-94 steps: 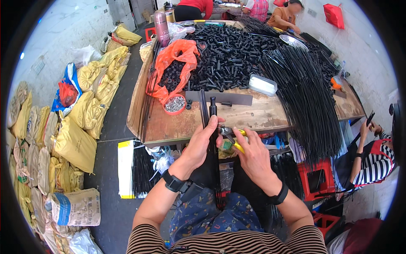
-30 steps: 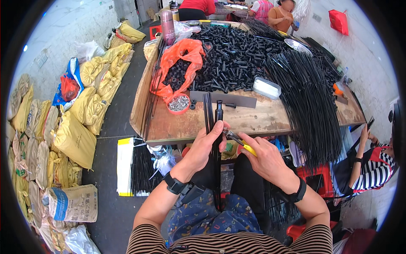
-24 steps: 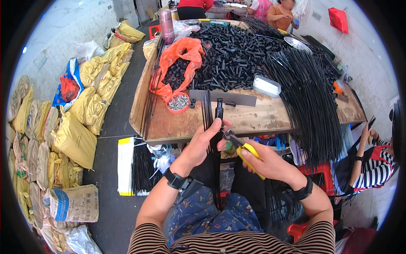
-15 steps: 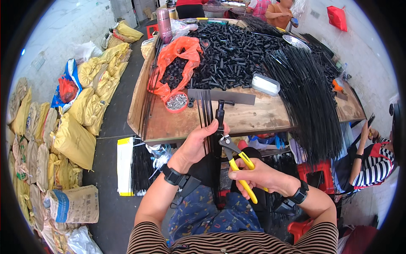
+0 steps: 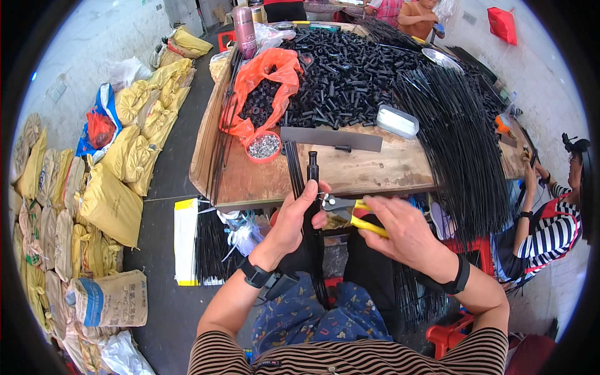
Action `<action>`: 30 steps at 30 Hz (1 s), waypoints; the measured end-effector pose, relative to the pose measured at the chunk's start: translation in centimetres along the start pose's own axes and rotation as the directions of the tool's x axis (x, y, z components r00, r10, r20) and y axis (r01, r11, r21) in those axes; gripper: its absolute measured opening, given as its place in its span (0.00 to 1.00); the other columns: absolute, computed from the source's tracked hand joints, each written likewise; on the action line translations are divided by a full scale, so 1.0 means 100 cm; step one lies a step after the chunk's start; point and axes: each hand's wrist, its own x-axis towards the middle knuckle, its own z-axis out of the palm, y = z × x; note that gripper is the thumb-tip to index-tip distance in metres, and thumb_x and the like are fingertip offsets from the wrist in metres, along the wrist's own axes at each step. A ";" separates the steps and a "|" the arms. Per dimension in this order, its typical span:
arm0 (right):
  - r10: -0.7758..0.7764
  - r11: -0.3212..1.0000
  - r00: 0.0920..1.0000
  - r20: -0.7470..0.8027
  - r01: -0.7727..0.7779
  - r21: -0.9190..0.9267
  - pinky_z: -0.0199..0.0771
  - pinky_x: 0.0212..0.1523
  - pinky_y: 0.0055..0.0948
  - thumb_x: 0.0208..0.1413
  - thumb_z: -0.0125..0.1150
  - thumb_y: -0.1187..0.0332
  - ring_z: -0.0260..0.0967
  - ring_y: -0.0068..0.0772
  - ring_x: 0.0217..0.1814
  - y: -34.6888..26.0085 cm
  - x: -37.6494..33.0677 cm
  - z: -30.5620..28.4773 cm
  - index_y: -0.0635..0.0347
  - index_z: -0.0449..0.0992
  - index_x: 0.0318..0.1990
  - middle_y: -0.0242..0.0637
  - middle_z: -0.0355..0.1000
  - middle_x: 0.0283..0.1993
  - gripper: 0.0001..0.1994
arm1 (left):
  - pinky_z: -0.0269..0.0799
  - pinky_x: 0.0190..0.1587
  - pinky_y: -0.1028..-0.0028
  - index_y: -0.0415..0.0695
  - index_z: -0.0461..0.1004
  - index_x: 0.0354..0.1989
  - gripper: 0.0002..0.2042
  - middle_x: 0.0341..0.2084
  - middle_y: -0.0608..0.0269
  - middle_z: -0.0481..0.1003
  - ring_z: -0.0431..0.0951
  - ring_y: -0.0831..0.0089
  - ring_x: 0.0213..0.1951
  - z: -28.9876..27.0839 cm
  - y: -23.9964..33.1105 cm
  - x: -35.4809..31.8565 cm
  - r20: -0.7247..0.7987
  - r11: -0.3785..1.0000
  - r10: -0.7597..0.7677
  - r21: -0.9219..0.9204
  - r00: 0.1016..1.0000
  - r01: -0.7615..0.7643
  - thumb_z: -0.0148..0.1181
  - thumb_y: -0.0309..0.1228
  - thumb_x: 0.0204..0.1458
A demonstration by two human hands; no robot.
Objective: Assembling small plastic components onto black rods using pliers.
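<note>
My left hand (image 5: 289, 224) is wrapped round a bundle of thin black rods (image 5: 294, 169) and a black tubular fitting (image 5: 313, 167), both upright before the table edge. In my right hand (image 5: 409, 234) are yellow-handled pliers (image 5: 369, 226), now lying nearly level. Their metal head is at my left fingertips, beside the fitting. Something small and silvery shows there, too small to make out. Lower down, the black rods run to the patterned blue cloth (image 5: 312, 312) over my lap.
On the wooden table (image 5: 375, 164) are heaped black fittings (image 5: 350, 75), long black rods (image 5: 456, 144), a red tub (image 5: 264, 147) of small metal pieces, an orange-red bag (image 5: 281, 81) and a clear box (image 5: 397, 122). Yellow sacks (image 5: 109, 206) line the left. A co-worker (image 5: 553, 231) sits at right.
The pliers have swung from steeply slanted to nearly level, and my right hand has moved up and right. My left hand, with the rods and fitting, has shifted slightly left.
</note>
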 end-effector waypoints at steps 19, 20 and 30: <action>0.284 0.090 0.630 0.723 -0.768 0.634 0.72 0.24 0.28 0.62 0.51 0.64 0.74 0.29 0.26 0.006 -0.012 0.001 0.63 0.65 0.56 0.43 0.75 0.28 0.18 | 0.59 0.25 0.78 0.40 0.67 0.41 0.19 0.22 0.67 0.66 0.63 0.81 0.20 -0.002 -0.004 0.000 -0.014 0.998 0.034 0.058 0.999 -0.033 0.45 0.47 0.65; 0.212 -0.055 0.593 0.777 -0.787 0.615 0.71 0.22 0.26 0.62 0.52 0.65 0.74 0.26 0.25 0.007 -0.012 -0.001 0.63 0.65 0.56 0.42 0.75 0.28 0.18 | 0.59 0.25 0.78 0.41 0.67 0.41 0.19 0.22 0.67 0.66 0.63 0.81 0.20 -0.002 -0.004 0.001 -0.001 0.998 0.040 0.053 0.999 -0.040 0.45 0.47 0.65; -0.056 0.998 0.991 -0.119 0.056 0.001 0.75 0.32 0.34 0.42 0.69 0.68 0.73 0.42 0.35 0.013 -0.012 0.008 0.64 0.67 0.54 0.44 0.72 0.45 0.29 | 0.59 0.25 0.79 0.43 0.67 0.39 0.19 0.23 0.70 0.65 0.63 0.83 0.21 0.004 -0.007 0.004 -0.089 0.992 0.047 0.117 0.995 -0.036 0.45 0.49 0.64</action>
